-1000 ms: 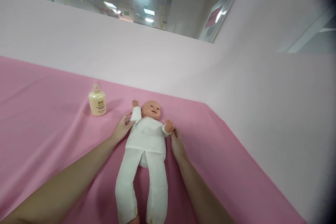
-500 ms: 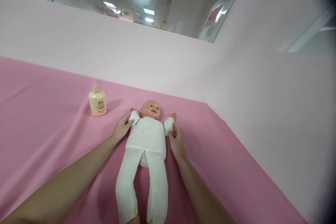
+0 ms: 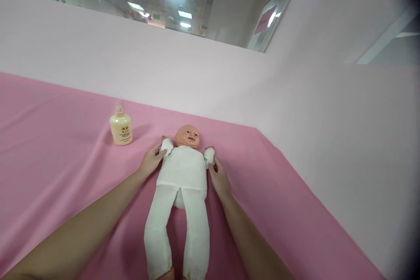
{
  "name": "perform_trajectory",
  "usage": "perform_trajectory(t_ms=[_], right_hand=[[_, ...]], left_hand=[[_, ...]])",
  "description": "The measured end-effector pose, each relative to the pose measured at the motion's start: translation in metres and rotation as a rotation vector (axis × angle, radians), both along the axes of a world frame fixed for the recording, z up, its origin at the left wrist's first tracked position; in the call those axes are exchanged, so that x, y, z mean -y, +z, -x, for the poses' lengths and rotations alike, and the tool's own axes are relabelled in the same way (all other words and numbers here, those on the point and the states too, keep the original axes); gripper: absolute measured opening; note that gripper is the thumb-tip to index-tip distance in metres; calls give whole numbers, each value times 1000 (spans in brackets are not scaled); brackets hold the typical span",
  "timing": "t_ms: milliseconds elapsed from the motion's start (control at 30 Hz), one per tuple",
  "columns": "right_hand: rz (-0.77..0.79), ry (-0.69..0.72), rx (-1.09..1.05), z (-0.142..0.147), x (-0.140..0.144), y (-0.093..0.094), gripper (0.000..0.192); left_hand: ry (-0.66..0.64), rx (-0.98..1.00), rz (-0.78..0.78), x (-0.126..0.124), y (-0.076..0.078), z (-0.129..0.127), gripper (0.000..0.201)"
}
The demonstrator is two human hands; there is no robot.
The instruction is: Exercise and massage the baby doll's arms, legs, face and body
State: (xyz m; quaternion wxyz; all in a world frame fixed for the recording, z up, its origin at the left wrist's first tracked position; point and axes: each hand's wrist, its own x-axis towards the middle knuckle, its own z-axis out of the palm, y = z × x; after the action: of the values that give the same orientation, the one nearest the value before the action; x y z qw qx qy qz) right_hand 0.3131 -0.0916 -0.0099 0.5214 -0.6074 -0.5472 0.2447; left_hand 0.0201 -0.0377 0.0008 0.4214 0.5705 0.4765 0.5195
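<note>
A baby doll (image 3: 182,168) with a white cloth body and a bald plastic head lies on its back on the pink sheet (image 3: 65,140). Its arms are bent up beside its head, and its feet run off the bottom of the view. My left hand (image 3: 152,160) is closed around the doll's arm on the left, thumb on the white cloth. On the other side, my right hand (image 3: 219,178) grips the doll's other arm between thumb and fingers. Parts of my fingers are hidden behind both arms.
A cream-coloured pump bottle (image 3: 121,127) with dark print stands left of the doll's head. Behind the sheet rises a pale wall (image 3: 131,65) with a window or mirror (image 3: 197,4) above it. Another wall (image 3: 344,131) bounds the right side.
My right hand and the doll's arm it holds have moved slightly inward, and that doll's hand has turned. My left hand stays in nearly the same place on the other arm.
</note>
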Motion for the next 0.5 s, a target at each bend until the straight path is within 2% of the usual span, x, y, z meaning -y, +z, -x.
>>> perform_trajectory(t_ms=[167, 267, 500], right_hand=[[24, 70, 47, 4, 6, 10, 55], [42, 61, 40, 4, 7, 11, 55], [-48, 39, -261, 0, -2, 4, 59]], left_hand=[[-7, 28, -17, 0, -1, 0, 63], [-24, 56, 12, 1, 0, 1, 66], [-89, 295, 77, 3, 4, -2, 106]])
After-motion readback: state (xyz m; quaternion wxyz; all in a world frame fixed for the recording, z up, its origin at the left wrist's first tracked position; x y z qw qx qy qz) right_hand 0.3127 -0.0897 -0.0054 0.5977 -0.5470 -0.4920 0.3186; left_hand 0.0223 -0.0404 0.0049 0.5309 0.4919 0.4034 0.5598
